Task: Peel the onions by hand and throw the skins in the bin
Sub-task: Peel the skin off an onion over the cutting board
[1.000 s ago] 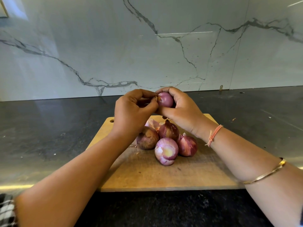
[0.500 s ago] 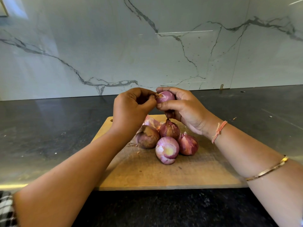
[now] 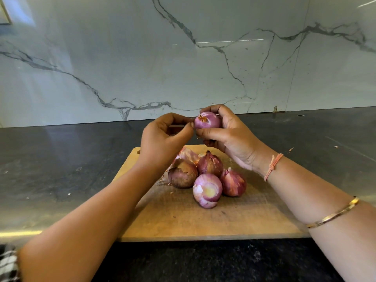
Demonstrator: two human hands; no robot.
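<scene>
Held onion: A small, round, nearly bare purple onion (image 3: 210,123) hung above the far edge of a pale wooden chopping board (image 3: 203,224). The right hand (image 3: 230,137) gripped it, fingers curled over the top and thumb beneath.

Key relation: The onion lay immediately right of the left hand (image 3: 164,139). Its axis was tilted, so the end bearing a dry orange-brown tuft (image 3: 202,118) faced up and left, toward that hand's thumb tip just beside the bulb.

Left hand: Its fingers were curled, thumb against forefinger. Whether a scrap of skin was pinched there could not be told.

Arms: Both forearms rose from the near edge of the dark stone worktop (image 3: 61,159) and converged above the board.

On the board: A peeled pale-purple onion (image 3: 207,190) lay at the middle. Three onions still in papery skin (image 3: 183,176) sat touching behind it, and a loose pink skin (image 3: 188,154) lay toward the far edge.

Step judged: The last tuft was probably being picked off. The left hand was better placed for it.

Bin: Not in view.
</scene>
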